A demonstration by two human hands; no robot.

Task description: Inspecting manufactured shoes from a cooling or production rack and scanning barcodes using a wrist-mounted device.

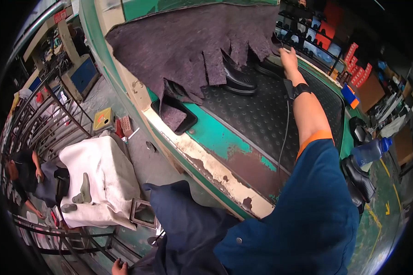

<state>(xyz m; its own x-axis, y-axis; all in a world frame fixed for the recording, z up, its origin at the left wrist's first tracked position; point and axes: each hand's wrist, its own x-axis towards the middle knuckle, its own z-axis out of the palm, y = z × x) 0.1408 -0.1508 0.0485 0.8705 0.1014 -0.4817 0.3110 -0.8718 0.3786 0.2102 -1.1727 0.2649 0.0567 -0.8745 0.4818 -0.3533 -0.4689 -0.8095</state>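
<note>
At seven o'clock, the left hand [119, 267] has bent fingers; I cannot tell whether they grip anything. At twelve hangs the slit curtain [170, 50]; its loose strips could snag or scuff a shoe pulled beneath. At one, the near shoe [241, 84], glossy black, lies partly covered on the mat [243, 117]. Around half past one, beside the far shoe [268, 68], the right hand's [289, 59] fingers bend, grip unclear.

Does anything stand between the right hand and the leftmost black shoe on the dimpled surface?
Yes: a second dark shoe, beside the right hand, lies in between. The ragged curtain also hangs over part of the leftmost black shoe.
</note>
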